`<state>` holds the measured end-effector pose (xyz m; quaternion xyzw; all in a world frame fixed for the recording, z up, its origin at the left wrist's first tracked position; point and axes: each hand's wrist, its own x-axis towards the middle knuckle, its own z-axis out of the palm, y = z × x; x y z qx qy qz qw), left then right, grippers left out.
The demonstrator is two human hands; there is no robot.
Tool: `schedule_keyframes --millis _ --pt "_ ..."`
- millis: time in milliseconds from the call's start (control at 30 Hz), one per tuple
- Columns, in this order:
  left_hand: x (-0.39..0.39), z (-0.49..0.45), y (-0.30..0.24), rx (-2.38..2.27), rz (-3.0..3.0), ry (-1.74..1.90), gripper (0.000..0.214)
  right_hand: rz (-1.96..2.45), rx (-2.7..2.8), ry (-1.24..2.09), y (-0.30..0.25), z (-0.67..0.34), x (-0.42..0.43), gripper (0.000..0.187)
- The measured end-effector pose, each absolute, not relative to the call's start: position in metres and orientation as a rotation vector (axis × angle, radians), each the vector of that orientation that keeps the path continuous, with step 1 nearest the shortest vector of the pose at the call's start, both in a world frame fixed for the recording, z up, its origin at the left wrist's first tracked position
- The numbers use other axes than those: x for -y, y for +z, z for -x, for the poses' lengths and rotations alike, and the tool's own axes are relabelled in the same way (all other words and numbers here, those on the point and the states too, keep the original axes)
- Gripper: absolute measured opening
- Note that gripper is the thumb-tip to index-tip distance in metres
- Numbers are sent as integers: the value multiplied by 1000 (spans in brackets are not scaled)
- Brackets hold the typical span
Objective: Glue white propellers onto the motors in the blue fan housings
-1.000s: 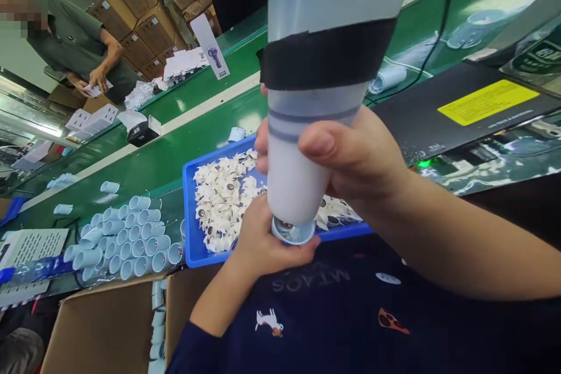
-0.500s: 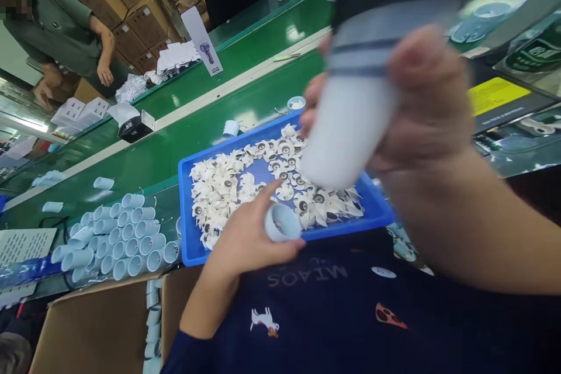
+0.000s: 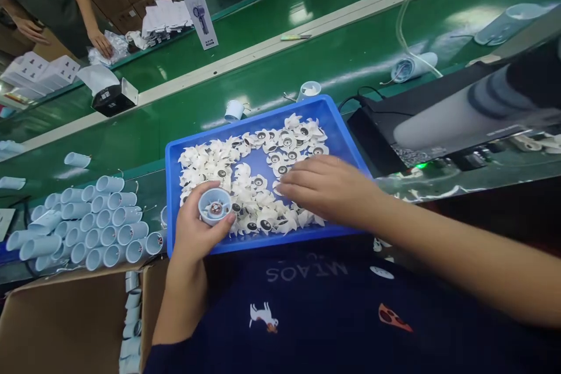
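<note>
In my left hand is a light-blue cup-shaped housing, gripped round its side with the open end facing up. A round brown-and-metal part shows inside it. Below and around it, the blue tray holds many white fan blades, some showing dark round hubs. My right hand reaches over the right part of the tray, fingers stretched down among the blades; its thumb is hidden. A thick cylinder with a frosted white end is at the right, above a black device, apart from my hands.
Stacked light-blue housings stand left of the tray, above an open cardboard box. More housings lie on the green conveyor. A clear hose hangs at upper right. Across the belt, a person's arms are near white packaging.
My right hand has let go of the white-ended cylinder, now at the right, and moved down to the fan blades. My left hand has shifted left with the housing, whose inside now shows.
</note>
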<state>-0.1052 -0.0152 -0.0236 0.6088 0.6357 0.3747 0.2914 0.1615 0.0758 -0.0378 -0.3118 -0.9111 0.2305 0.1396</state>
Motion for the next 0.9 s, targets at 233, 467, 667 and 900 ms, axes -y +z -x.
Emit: schedule_keyframes --millis 233,467,667,900 --pt "21 90 -19 -1630 -1678 989 52 1172 2888 697 -74 -126 -105 24" --pt "31 96 -28 -1686 -1574 1028 51 942 2429 1471 -39 -150 -90 30" --pt "24 81 -26 -1626 -1719 982 54 564 998 2497 -40 -158 -65 48" --pt "20 64 -14 -1619 -2043 771 57 648 1020 2407 -40 -159 -60 48"
